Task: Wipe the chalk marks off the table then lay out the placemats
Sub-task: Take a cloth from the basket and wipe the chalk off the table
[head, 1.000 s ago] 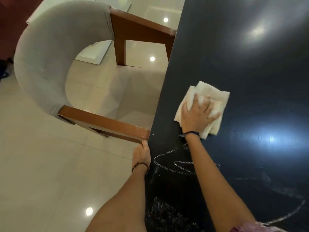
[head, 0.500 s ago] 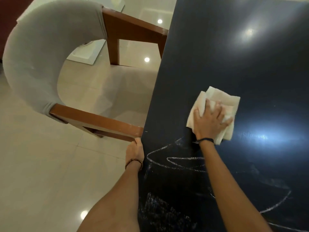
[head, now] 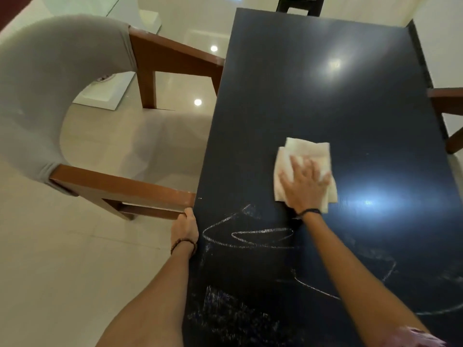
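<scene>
Head camera looks down on a long, dark, shiny table top (head: 313, 96). The right hand (head: 304, 187) lies flat on a folded cream-white cloth (head: 307, 152), with its fingers (head: 295, 165) spread wide and pressing the cloth down on the table. The hand does not pinch or wrap the cloth; the palm and fingers just rest on top of it. Edges of the cloth stick out past the fingers on the far side and on both sides. A thin dark band (head: 309, 211) goes around the right wrist.

White chalk marks (head: 250, 234) are on the table, closer to the person than the cloth. One is a big loopy scribble just beside the right wrist. More smudgy chalk sits near the bottom edge, and a long thin curved line runs under the right arm toward the right side. The far part of the table, past the cloth, looks clean and shows bright light spots.

The left hand (head: 185, 227) is on the left edge of the table, with its fingers curled over the edge. A beaded brown bracelet (head: 183, 244) is on that wrist.

A chair with a round grey padded back and brown wooden arms (head: 120, 181) stands on the pale tiled floor (head: 50, 271), to the left of the table. The tip of its near arm is just beside the left hand.
</scene>
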